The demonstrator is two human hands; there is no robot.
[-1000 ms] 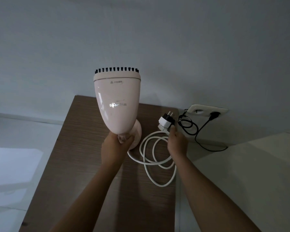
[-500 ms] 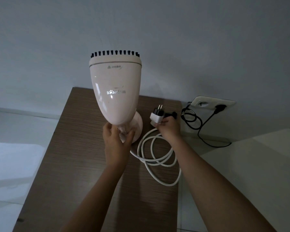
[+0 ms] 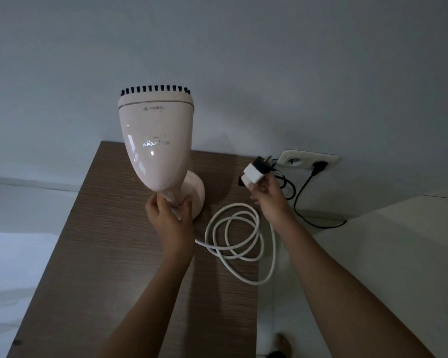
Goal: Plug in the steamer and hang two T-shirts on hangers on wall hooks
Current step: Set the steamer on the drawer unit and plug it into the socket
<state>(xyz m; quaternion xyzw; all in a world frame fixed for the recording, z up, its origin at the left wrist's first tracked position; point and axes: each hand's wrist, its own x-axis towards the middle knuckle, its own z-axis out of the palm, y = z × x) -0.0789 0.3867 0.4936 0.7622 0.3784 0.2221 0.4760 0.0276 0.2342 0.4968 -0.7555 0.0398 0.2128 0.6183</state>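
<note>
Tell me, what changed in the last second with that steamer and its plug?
The right hand, holding the white plug, carried it closer to the wall outlet and turned its prongs toward the empty socket; it is not in yet. The left hand still grips the steamer by its neck, the white cord stays coiled on the wooden table, and the black plug stays plugged in.

Arms extended, left hand (image 3: 170, 218) grips the steamer (image 3: 155, 140), right hand (image 3: 269, 196) pinches the plug (image 3: 254, 173).
</note>
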